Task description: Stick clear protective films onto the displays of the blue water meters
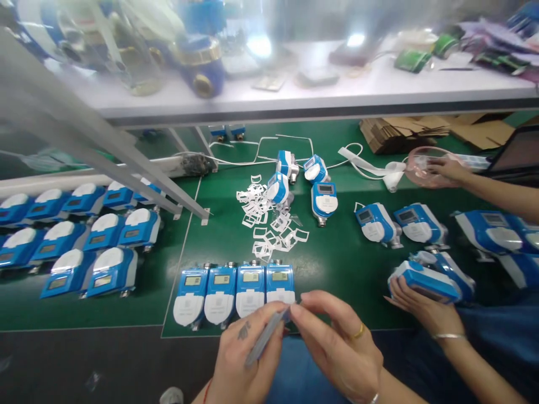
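Observation:
My left hand (252,348) is closed on a thin grey translucent strip (266,339), held edge-on between thumb and fingers. At its far end my right hand (339,342) pinches with thumb and forefinger; what lies between those fingertips is too small to make out. Just beyond my hands, several blue-and-white water meters (251,286) stand side by side in a row, small screens lit. Behind them lies a loose heap of white rectangular frames (256,207). More blue-and-white meters (324,199) sit beside the heap.
At right a co-worker's hand (425,306) grips a meter; another hand (446,168) reaches into a pinkish bowl (421,178). Rows of meters (112,269) fill the left side. A metal post (168,185) and a white shelf (295,101) stand over the green table (337,269).

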